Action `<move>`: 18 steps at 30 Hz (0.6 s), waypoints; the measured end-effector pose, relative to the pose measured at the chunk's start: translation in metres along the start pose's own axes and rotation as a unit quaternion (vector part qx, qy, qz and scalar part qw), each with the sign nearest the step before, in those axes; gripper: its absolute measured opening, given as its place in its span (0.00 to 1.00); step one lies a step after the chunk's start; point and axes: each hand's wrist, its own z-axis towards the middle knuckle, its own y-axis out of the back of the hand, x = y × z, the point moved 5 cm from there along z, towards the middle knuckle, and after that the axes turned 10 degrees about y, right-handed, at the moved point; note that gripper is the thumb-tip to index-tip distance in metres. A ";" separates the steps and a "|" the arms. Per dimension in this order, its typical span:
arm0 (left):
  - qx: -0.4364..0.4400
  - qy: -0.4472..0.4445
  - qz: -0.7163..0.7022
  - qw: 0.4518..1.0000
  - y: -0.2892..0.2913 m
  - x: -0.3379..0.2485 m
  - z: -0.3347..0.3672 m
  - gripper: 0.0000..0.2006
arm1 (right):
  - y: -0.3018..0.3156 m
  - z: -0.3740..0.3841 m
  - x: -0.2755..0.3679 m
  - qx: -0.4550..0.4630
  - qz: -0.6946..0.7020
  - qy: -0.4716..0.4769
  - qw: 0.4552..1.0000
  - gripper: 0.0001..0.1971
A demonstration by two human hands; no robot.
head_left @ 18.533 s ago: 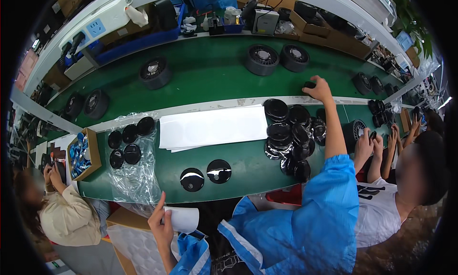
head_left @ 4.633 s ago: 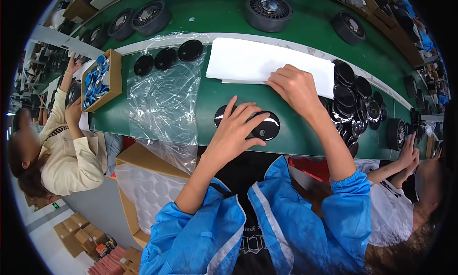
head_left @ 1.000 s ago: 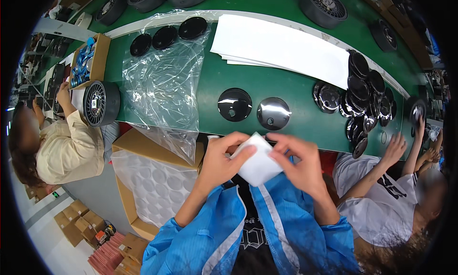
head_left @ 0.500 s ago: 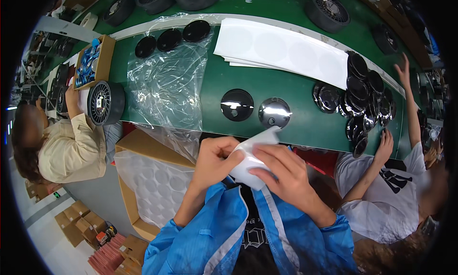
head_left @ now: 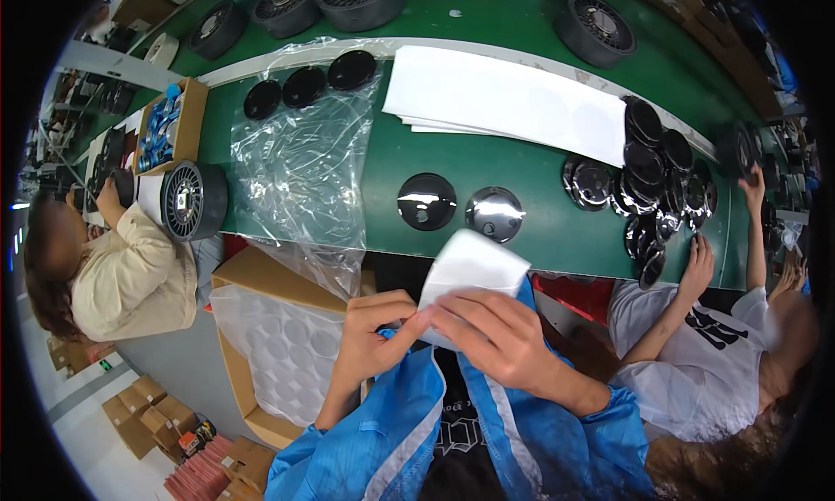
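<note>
A small curled white sheet (head_left: 474, 264), glossy on its face, is held up in front of my chest. My left hand (head_left: 374, 334) pinches its lower left edge between thumb and fingers. From the right, my right hand (head_left: 500, 334) grips the lower part, its fingers lying over the sheet. The fingertips of both hands nearly meet there. Just beyond, at the near edge of the green table (head_left: 391, 166), lie a glossy black disc (head_left: 427, 202) and a shiny silver-grey disc (head_left: 495, 214), side by side.
White sheets with round outlines (head_left: 504, 92) lie behind the discs. Right of them is a heap of black discs (head_left: 648, 170), touched by a co-worker's hand (head_left: 698, 262). Clear plastic film (head_left: 300, 170) lies left. A carton (head_left: 235, 362) stands below; another person (head_left: 130, 275) sits far left.
My hands have shifted slightly down, and the white sheet now stands up more, its face showing. The right-hand co-worker's raised hand has come down to a wheel.
</note>
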 end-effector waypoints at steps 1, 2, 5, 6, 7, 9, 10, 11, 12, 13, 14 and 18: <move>0.006 -0.005 -0.002 1.000 -0.002 -0.001 0.001 0.03 | -0.002 -0.003 -0.003 0.007 0.038 -0.025 0.999 0.18; -0.018 -0.054 -0.030 0.998 -0.003 -0.005 0.002 0.02 | 0.000 -0.004 -0.004 0.008 0.028 -0.028 0.999 0.18; -0.055 -0.153 -0.099 0.982 -0.006 -0.014 0.004 0.03 | 0.003 -0.004 -0.005 0.002 0.170 -0.072 0.983 0.20; -0.039 -0.162 -0.081 0.983 -0.007 -0.017 0.005 0.03 | 0.006 -0.005 -0.007 0.002 0.158 -0.078 0.984 0.20; -0.024 -0.172 -0.062 0.983 -0.004 -0.019 0.006 0.04 | 0.007 -0.003 -0.008 0.009 0.138 -0.067 0.988 0.19; -0.004 -0.186 -0.048 0.981 -0.004 -0.021 0.007 0.05 | 0.007 -0.002 -0.010 0.027 0.099 -0.042 0.994 0.17; 0.003 -0.143 -0.060 0.988 -0.003 -0.017 0.009 0.05 | 0.005 -0.003 -0.012 0.027 0.092 -0.046 0.994 0.17; 0.010 -0.098 -0.072 0.993 -0.004 -0.012 0.011 0.05 | 0.005 -0.004 -0.011 0.000 0.046 -0.015 0.999 0.15; 0.012 -0.050 -0.080 0.995 -0.004 -0.007 0.011 0.05 | 0.003 -0.005 -0.010 -0.028 0.006 0.019 0.999 0.13; 0.013 -0.049 -0.081 0.995 -0.005 -0.007 0.012 0.05 | 0.003 -0.007 -0.008 -0.055 -0.033 0.054 0.996 0.11; 0.003 -0.037 -0.074 0.997 -0.007 -0.006 0.014 0.05 | 0.001 -0.010 -0.011 -0.054 -0.032 0.054 0.997 0.11; -0.022 -0.009 -0.054 0.998 -0.008 -0.003 0.018 0.05 | -0.003 -0.013 -0.025 -0.060 0.044 0.000 0.997 0.10</move>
